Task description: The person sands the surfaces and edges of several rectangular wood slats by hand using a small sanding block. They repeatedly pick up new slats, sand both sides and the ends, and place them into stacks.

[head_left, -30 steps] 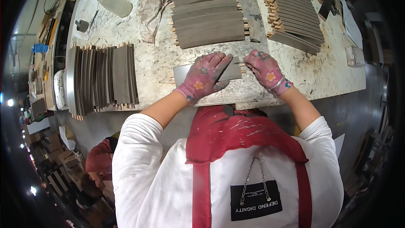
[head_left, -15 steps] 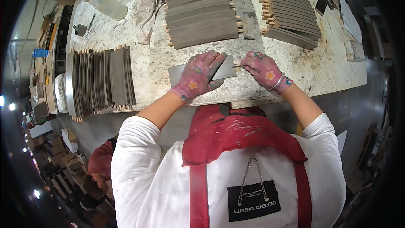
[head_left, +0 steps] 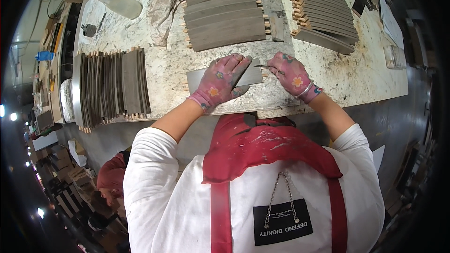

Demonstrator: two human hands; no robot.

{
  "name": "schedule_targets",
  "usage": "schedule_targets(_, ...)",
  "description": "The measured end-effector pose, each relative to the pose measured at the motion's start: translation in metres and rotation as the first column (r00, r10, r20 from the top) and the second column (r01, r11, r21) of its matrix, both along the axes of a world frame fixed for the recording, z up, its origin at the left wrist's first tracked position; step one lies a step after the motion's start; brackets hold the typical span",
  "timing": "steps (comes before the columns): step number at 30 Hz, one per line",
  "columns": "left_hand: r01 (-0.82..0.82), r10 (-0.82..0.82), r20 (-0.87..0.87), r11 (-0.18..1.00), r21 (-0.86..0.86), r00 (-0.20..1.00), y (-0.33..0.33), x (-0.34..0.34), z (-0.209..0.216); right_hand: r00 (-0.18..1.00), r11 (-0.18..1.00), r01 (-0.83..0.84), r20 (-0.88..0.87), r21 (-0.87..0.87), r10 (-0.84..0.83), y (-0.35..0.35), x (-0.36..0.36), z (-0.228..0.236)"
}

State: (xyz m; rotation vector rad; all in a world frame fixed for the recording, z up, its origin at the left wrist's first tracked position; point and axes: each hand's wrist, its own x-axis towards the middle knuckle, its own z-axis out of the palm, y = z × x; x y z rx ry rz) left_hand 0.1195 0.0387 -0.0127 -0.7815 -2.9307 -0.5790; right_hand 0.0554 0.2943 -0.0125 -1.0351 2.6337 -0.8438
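Observation:
My left hand (head_left: 222, 82), in a pink flowered glove, presses a grey wooden slat (head_left: 253, 76) against the table. Its fingers reach over the far edge and the thumb lies at the near edge. Pale dowel pins stick out of the slat's ends. My right hand (head_left: 290, 75), gloved alike, is closed on a thin, dark, pointed tool (head_left: 261, 66); most of it is hidden in the fingers, so its kind is unclear. The tip lies over the slat's right end, close to the pins. Whether it touches the wood I cannot tell.
Grey slats with dowel pins lie beyond my hands in a row (head_left: 225, 18), stand packed at left (head_left: 110, 86), and are stacked at far right (head_left: 323, 11). A capped bottle (head_left: 119, 4) and a stained cloth (head_left: 161, 14) lie at far left. Another person (head_left: 111, 175) is at lower left.
The pointed tool now shows from my right fingers over the slat's end; earlier those fingers were at the pins. The right hand has turned slightly. My left hand has hardly moved.

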Motion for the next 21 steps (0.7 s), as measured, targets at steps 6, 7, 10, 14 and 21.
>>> schedule_targets(6,0.004,-0.004,0.004,1.0,0.005,1.0,0.0,0.0,0.0,0.998,1.0,-0.017,0.054,0.01,0.016,0.005,0.008,-0.006)
schedule_targets(7,0.006,-0.006,0.005,1.0,0.005,1.0,0.0,-0.001,0.001,0.999,1.0,0.025,0.038,-0.006,-0.025,0.004,0.008,-0.008)
schedule_targets(10,0.006,-0.006,0.018,1.0,0.006,1.0,0.001,-0.002,0.002,0.999,0.999,-0.024,0.039,0.045,0.022,0.007,0.012,-0.007)
schedule_targets(14,-0.001,0.0,0.038,1.0,0.018,0.999,0.001,-0.001,0.002,0.995,0.999,-0.044,0.085,-0.017,0.046,0.009,0.022,-0.006)
schedule_targets(21,-0.002,0.002,0.063,1.0,0.01,0.998,0.002,-0.001,0.006,0.993,1.0,-0.03,0.117,-0.008,0.031,0.011,0.028,-0.008)
